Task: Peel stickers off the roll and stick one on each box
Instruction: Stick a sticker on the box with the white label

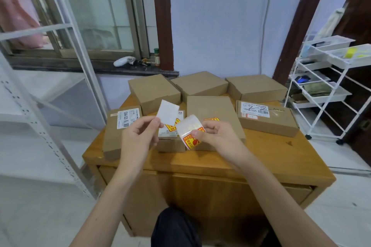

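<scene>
Several brown cardboard boxes lie on a wooden table. My right hand holds the sticker roll, white with red-and-yellow stickers, above the middle boxes. My left hand pinches the loose white backing strip, which stands up from the roll. The large middle box carries a red-and-yellow sticker near my right hand. The front middle box also shows a red-and-yellow sticker, partly hidden by the strip. The left box and right box show only white shipping labels.
Three plain boxes stand in a row at the back, among them the back left box. A white wire cart stands at the right, a white metal shelf frame at the left. A window sill with small items lies behind the table.
</scene>
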The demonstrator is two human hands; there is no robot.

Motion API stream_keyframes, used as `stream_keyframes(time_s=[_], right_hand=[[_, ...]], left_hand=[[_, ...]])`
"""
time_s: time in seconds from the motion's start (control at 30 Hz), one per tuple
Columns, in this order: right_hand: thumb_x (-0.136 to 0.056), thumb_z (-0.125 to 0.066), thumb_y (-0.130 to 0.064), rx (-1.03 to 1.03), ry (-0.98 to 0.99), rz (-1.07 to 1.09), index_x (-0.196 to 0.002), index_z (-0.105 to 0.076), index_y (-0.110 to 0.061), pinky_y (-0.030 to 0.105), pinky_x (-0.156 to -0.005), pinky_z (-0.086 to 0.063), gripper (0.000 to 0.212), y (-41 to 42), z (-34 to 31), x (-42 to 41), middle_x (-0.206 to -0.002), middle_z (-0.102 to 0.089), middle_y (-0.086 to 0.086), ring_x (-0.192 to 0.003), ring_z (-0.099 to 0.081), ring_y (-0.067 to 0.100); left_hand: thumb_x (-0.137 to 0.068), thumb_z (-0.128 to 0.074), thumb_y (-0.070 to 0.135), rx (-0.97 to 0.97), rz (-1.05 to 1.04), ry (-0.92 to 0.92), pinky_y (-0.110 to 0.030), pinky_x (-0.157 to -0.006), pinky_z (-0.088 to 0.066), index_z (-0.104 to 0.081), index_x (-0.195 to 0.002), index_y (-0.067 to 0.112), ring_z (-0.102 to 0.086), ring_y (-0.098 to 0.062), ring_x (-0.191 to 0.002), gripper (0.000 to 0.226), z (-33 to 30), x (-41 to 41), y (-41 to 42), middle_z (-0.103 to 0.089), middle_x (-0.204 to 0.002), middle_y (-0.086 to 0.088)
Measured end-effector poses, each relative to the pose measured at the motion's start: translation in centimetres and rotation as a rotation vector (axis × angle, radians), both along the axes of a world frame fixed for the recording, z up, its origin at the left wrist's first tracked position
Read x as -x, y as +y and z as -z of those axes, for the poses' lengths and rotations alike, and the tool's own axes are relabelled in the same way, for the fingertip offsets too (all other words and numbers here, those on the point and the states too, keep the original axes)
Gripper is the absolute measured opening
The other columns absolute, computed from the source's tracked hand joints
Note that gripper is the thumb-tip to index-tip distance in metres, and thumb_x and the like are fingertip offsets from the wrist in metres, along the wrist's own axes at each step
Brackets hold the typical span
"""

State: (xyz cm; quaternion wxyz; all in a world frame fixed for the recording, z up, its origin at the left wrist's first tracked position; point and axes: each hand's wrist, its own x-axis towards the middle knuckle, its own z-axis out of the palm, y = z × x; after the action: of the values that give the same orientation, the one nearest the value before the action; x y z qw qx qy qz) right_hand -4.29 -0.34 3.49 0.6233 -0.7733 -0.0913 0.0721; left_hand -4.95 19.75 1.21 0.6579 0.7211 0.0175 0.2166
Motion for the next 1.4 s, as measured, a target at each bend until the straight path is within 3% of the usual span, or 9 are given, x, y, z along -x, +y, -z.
stream_keyframes(time_s=[0.17,0.37,0.5,0.6,0.7,0.77,1.2,1.3,1.4], right_hand=[[-0.087,-0.068,-0.023,-0.009,0.026,-0.004,-0.118,-0.068,-0.012,0.015,-0.076,-0.057,0.033,0.5,0.4,-0.5,-0.105,-0.076,-0.001,-0.093,-0.073,0.005],[-0.088,-0.067,-0.023,0.01,0.034,-0.005,-0.12,-0.067,-0.013,0.013,-0.071,-0.057,0.034,0.6,0.4,-0.8,-0.108,-0.075,-0.001,-0.094,-0.072,0.005],[-0.087,-0.067,-0.025,0.016,0.039,0.006,-0.118,-0.067,-0.015,0.01,-0.065,-0.055,0.032,0.6,0.4,-1.1,-0.099,-0.075,-0.007,-0.085,-0.072,-0.001],[-0.087,-0.067,-0.027,0.036,0.043,0.025,-0.121,-0.067,-0.014,0.012,-0.069,-0.054,0.036,0.6,0.7,-1.4,-0.109,-0.075,-0.001,-0.096,-0.071,0.006],[-0.086,-0.067,-0.027,0.027,0.048,0.03,-0.121,-0.067,-0.015,0.015,-0.071,-0.055,0.037,0.7,0.9,-1.5,-0.112,-0.075,0.001,-0.099,-0.071,0.008],[-0.086,-0.067,-0.027,0.02,0.047,0.027,-0.12,-0.067,-0.015,0.013,-0.07,-0.055,0.035,0.7,0.9,-1.5,-0.111,-0.075,0.0,-0.097,-0.071,0.006],[-0.087,-0.067,-0.026,0.004,0.037,0.022,-0.106,-0.068,-0.025,0.016,-0.075,-0.055,0.019,0.0,1.1,-1.8,-0.103,-0.074,-0.004,-0.095,-0.071,0.005],[-0.087,-0.067,-0.027,-0.013,0.026,0.014,-0.091,-0.065,-0.036,0.017,-0.076,-0.057,0.011,-0.1,1.2,-1.8,-0.098,-0.074,-0.008,-0.092,-0.071,0.003],[-0.087,-0.067,-0.028,-0.02,0.019,0.003,-0.088,-0.064,-0.04,0.015,-0.073,-0.056,0.012,-0.2,1.2,-1.8,-0.093,-0.073,-0.014,-0.09,-0.071,0.0]], left_hand=[[-0.094,-0.058,0.026,0.054,-0.072,0.037,-0.031,-0.062,-0.053,-0.074,-0.088,0.018,-0.055,-0.015,-0.059,0.018,0.3,-0.8,2.7,-0.069,-0.075,-0.002],[-0.089,-0.066,0.024,-0.037,-0.182,0.068,-0.026,-0.066,-0.053,-0.073,-0.101,0.022,-0.062,-0.011,-0.073,0.014,1.8,-2.3,5.5,-0.073,-0.094,0.002],[-0.089,-0.065,0.025,-0.268,-0.29,0.119,-0.028,-0.076,-0.052,-0.071,-0.103,0.024,-0.064,-0.012,-0.092,0.015,3.2,-3.2,7.1,-0.071,-0.101,0.004],[-0.091,-0.062,0.027,-0.543,-0.399,0.167,-0.028,-0.067,-0.047,-0.07,-0.105,0.021,-0.063,-0.017,-0.089,0.018,4.3,-3.3,7.8,-0.073,-0.099,0.0],[-0.089,-0.062,0.026,-0.815,-0.472,0.144,-0.041,-0.074,-0.051,-0.07,-0.096,0.022,-0.065,-0.024,-0.086,0.012,5.6,-3.6,8.3,-0.075,-0.093,-0.004],[-0.088,-0.063,0.025,-0.914,-0.493,0.155,-0.042,-0.077,-0.047,-0.07,-0.093,0.023,-0.063,-0.026,-0.086,0.009,6.0,-3.8,8.3,-0.075,-0.093,-0.003],[-0.088,-0.055,0.028,-1.018,-0.532,0.321,-0.047,-0.094,-0.03,-0.068,-0.1,0.021,-0.047,-0.027,-0.106,0.019,6.5,-4.0,7.3,-0.056,-0.109,-0.006],[-0.089,-0.055,0.027,-1.037,-0.513,0.302,-0.046,-0.094,-0.032,-0.07,-0.102,0.019,-0.05,-0.027,-0.108,0.022,6.4,-3.8,7.2,-0.062,-0.114,-0.006],[-0.091,-0.051,0.026,-1.032,-0.467,0.305,-0.044,-0.095,-0.032,-0.069,-0.107,0.022,-0.053,-0.024,-0.11,0.024,6.0,-3.4,7.1,-0.068,-0.114,-0.001]])
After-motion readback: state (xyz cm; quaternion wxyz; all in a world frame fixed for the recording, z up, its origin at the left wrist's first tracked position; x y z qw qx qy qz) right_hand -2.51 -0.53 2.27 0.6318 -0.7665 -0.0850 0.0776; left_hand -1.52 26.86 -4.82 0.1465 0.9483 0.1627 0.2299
